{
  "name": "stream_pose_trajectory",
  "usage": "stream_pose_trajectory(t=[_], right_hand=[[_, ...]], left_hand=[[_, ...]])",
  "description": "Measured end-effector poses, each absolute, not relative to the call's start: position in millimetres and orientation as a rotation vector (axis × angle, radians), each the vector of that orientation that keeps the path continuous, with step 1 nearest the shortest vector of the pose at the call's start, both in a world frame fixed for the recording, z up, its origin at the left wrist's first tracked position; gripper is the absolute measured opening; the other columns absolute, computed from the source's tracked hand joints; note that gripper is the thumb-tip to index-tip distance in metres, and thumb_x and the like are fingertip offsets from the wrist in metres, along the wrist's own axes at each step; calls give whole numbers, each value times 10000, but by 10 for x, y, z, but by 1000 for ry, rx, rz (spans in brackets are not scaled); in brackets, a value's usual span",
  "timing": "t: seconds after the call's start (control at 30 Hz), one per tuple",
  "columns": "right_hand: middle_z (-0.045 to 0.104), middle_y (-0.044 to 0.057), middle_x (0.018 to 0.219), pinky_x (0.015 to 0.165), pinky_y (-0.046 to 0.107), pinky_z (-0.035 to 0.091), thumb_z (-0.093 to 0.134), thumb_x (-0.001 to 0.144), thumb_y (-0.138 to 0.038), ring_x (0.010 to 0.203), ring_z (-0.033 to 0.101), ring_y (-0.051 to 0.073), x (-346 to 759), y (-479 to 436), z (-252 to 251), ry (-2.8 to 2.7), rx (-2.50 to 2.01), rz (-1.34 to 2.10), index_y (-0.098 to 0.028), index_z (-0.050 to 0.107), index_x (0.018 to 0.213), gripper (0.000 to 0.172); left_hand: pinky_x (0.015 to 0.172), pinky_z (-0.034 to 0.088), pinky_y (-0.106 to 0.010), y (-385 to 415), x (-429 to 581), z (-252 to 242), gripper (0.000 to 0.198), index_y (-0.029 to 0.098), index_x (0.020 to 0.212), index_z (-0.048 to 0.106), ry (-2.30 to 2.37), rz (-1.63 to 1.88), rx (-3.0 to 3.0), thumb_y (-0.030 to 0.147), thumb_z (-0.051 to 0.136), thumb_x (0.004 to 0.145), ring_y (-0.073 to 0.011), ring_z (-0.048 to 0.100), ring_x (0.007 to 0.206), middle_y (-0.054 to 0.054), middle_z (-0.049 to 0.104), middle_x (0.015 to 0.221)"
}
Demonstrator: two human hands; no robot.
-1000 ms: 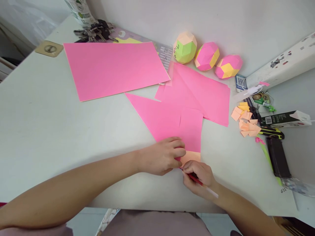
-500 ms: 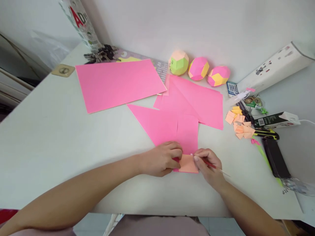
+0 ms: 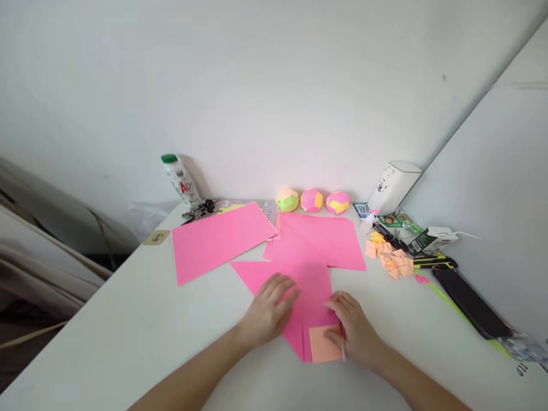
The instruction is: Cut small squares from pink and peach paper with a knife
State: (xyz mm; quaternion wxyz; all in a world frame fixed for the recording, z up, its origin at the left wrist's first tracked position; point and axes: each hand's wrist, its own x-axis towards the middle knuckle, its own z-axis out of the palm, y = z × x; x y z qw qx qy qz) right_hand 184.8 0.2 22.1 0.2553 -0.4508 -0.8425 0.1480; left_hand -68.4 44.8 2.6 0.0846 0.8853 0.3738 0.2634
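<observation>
A small peach paper square lies at the near edge of a cut pink paper sheet. My left hand hovers at the left part of that sheet, fingers loosely curled and apart, with nothing in them. Beside the square, my right hand holds a slim stick-like tool, reddish with a pale end; its exact kind is unclear. The right thumb reaches over the square's right side. A slit runs through the pink sheet to the left of the square.
Behind lie more pink sheets and a pink board. Three paper balls line the wall. Folded peach pieces, a cutter and a black case are at right. A bottle and keys stand back left.
The view has tilted up, showing more wall. My left hand has lifted off the peach square and shifted left. My right hand has turned, its tool now pointing toward me.
</observation>
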Motion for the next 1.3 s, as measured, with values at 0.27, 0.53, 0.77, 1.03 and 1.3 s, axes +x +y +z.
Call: stream_pose_trajectory(t=[0.27,0.53,0.77,1.03,1.3], right_hand=[[562,10,748,763,384,459,522,554,35,888,541,239,1829,-2,64,-2212,-1270,429,-210,536,874,403],[566,47,862,751,377,440,711,676,-264,866,525,241,1823,-45,180,-2210,-1297,482,-202,541,895,283],[563,48,901,795,353,402,681,572,-119,904,495,242,1764,-83,161,-2196,-1599,620,-194,580,890,343],[563,63,931,821,369,387,681,554,-123,930,475,256,1746,-116,254,-2239,-1612,721,-177,583,930,393],[570,57,919,811,350,386,606,568,-79,917,481,240,1761,-136,173,-2215,-1615,745,-187,580,949,396]], left_hand=[[952,418,-515,966,-1057,-21,469,180,1251,503,1553,619,2545,432,495,855,-326,496,1130,-145,540,1214],[927,414,-447,1170,-1070,-21,637,221,1167,585,1557,489,2519,649,634,698,-299,530,1049,-96,576,1089],[933,381,-461,1142,-1044,-154,462,194,1098,584,1635,615,2494,525,603,775,-276,503,1009,-89,550,1041],[913,391,-437,1151,-1051,-211,325,203,923,572,1676,723,2493,489,610,773,-263,495,1009,-70,540,1020],[899,387,-443,1136,-1048,-185,389,193,1034,574,1666,709,2506,499,575,794,-266,496,981,-78,558,1019]])
